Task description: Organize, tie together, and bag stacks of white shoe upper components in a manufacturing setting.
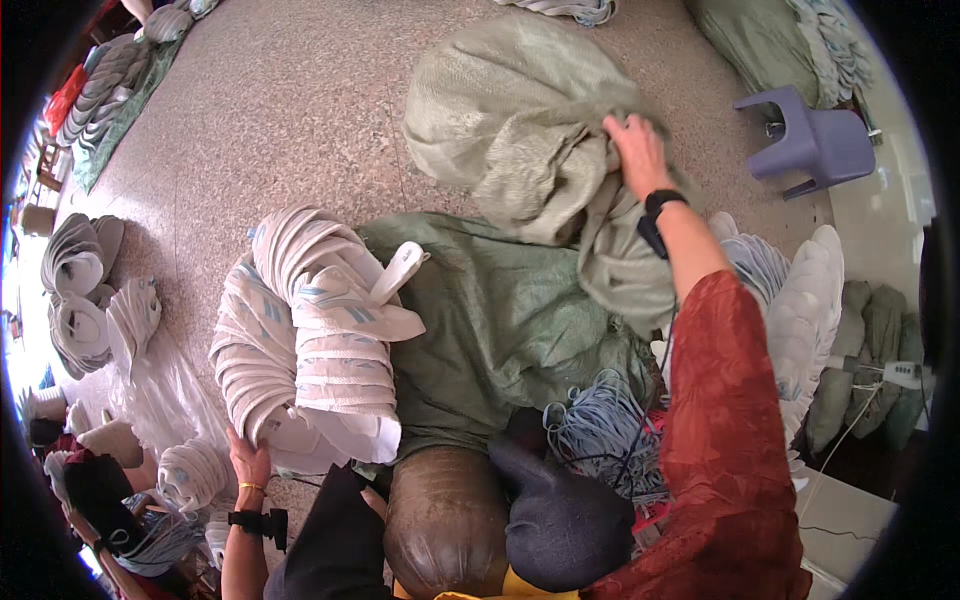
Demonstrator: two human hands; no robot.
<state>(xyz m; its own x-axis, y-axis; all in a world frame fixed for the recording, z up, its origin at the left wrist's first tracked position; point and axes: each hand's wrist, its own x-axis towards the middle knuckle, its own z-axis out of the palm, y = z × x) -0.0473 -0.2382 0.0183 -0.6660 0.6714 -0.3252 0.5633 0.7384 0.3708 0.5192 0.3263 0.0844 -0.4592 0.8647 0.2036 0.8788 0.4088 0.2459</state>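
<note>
To the left of centre, my left hand [250, 465] grips the near edge of nested white shoe uppers [345, 350] with light blue marks. A white tongue-like piece [402, 270] sticks out from their right side. Farther off, with my arm stretched out, my right hand [638, 155] clutches the crumpled cloth of a bulky grey-green woven sack [500, 110]. That sack bulges at its far left, and its folds hang toward me. A darker green sheet [450, 300] lies spread beneath the uppers and the sack's near end.
Light blue laces [595, 425] lie tangled by my right knee [565, 510]. More white uppers [805, 310] stand at the right, below a purple stool [815, 145]. Stacked uppers [80, 290] and a clear plastic bag [170, 390] lie at the left. Another person's arm [95, 540] shows at the lower left.
</note>
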